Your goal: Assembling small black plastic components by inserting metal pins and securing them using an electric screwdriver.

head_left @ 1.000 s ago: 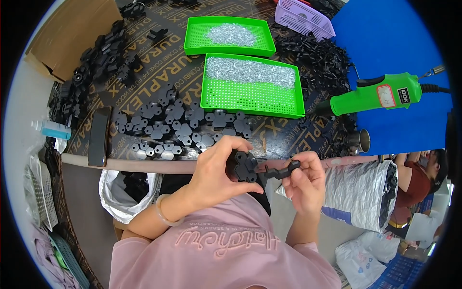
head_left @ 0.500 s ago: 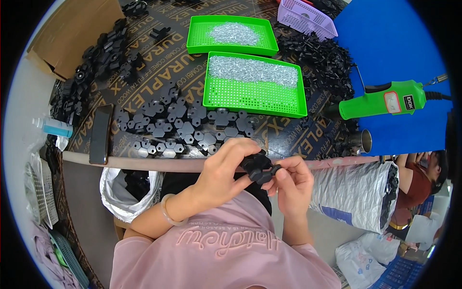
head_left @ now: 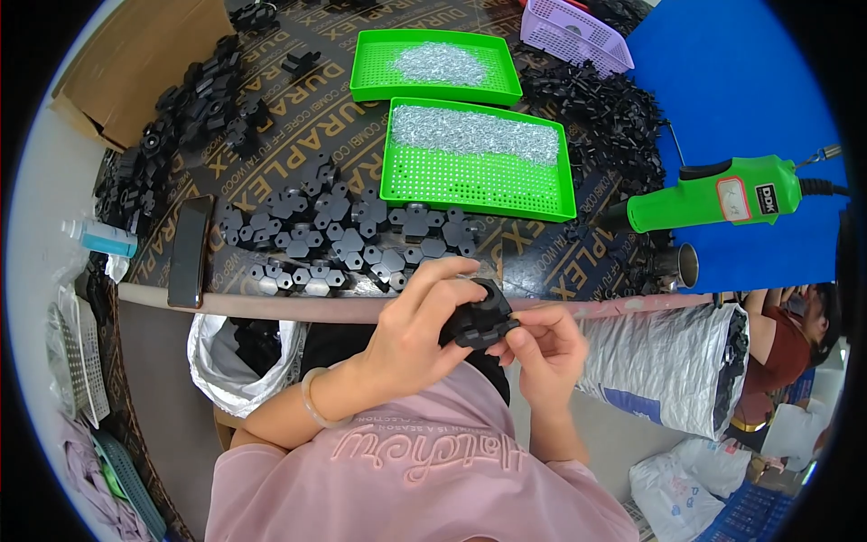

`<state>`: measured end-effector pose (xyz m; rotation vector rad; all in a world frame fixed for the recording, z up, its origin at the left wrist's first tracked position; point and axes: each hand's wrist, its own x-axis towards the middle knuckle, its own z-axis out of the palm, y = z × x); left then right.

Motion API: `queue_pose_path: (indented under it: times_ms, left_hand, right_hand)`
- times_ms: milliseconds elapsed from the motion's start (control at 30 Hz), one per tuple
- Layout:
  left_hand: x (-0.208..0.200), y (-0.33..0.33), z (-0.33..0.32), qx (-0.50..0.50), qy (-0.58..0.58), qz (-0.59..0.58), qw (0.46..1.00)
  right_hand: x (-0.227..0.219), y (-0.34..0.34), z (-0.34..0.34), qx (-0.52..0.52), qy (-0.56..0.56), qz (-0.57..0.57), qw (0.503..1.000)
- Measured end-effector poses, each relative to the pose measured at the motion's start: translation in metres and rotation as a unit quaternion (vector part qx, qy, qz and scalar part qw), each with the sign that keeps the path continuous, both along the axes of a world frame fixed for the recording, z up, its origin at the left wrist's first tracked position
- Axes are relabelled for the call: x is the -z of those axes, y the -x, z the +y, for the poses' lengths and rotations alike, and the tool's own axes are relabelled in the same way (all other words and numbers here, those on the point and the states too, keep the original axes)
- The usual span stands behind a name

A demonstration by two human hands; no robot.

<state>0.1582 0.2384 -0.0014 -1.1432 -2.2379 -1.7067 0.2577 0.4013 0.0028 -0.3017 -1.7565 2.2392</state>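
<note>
Between my two hands, just off the table's front edge, is a black plastic part (head_left: 480, 318) with flat lobes. My left hand (head_left: 420, 316) wraps round its left and upper side, fingers curled over it. At its right side, the thumb and forefinger of my right hand (head_left: 546, 348) pinch a small lobe at the edge; whether that is a separate piece I cannot tell. Similar black hexagon-lobed parts (head_left: 348, 239) lie grouped on the table just beyond my left hand. A green electric screwdriver (head_left: 713, 194) hangs at the right.
Two green trays (head_left: 479, 185) hold small silvery pieces. Heaped small black pieces (head_left: 605, 126) lie to their right, near a metal cup (head_left: 686, 265). A phone (head_left: 190, 253) rests at the left edge; a white sack (head_left: 673, 361) stands below right. Another person (head_left: 781, 348) is at far right.
The black part has tilted in my hands, showing a different face, and my left fingers have shifted over it. The hanging screwdriver has swung slightly left.
</note>
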Motion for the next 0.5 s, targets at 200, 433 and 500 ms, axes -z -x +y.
queue_pose_path:
  times_ms: [200,433,500]
  left_hand:
    - [-0.011,0.002,-0.006,0.079,-0.019,-0.062,0.995]
    - [0.017,-0.006,-0.011,0.137,-0.075,-0.199,0.967]
    - [0.021,-0.007,-0.014,0.136,-0.058,-0.175,0.973]
  right_hand:
    - [0.012,-0.005,0.013,0.003,-0.094,0.038,0.995]
    - [-0.006,0.01,0.022,-0.058,-0.225,0.031,0.972]
    - [-0.01,0.011,0.027,-0.109,-0.373,0.056,0.92]
